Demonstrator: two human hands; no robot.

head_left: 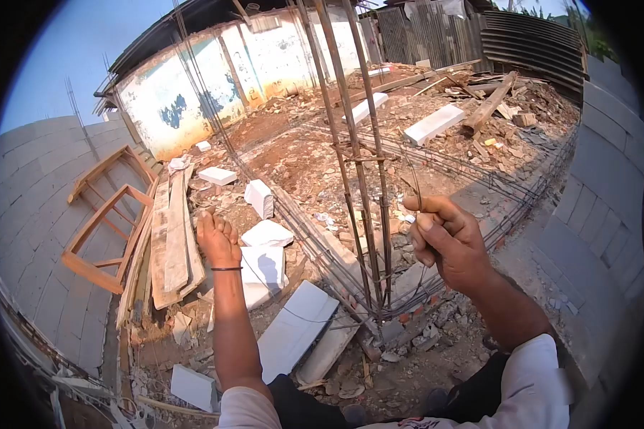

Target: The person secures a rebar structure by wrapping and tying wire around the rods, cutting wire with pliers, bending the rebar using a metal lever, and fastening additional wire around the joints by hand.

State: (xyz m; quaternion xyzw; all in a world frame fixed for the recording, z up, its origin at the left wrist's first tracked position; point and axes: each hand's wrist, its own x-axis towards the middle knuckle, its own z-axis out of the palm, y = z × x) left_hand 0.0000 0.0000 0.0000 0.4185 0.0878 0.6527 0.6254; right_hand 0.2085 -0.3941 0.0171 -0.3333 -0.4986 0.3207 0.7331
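Note:
My right hand [447, 239] is closed, pinching a thin dark wire [413, 170] between thumb and forefinger. The wire curves up above the fist, and a short end shows below it. Just left of this hand, upright steel rebar rods [366, 193] stand tied together with a crosspiece. My left hand [218, 237] is held out, its fingers curled closed; whatever it might hold is hidden. A dark band [227, 269] circles that wrist. Under the left hand lie white blocks [268, 234], and a larger white block [298, 327] rests tilted near my legs.
Horizontal rebar [472, 170] runs along the ground from the rods' base. Wooden planks [170, 239] and a wooden frame [107, 239] lean at left by a grey block wall [39, 186]. Another block wall [601, 193] borders the right. Rubble and timber [490, 104] cover the ground beyond.

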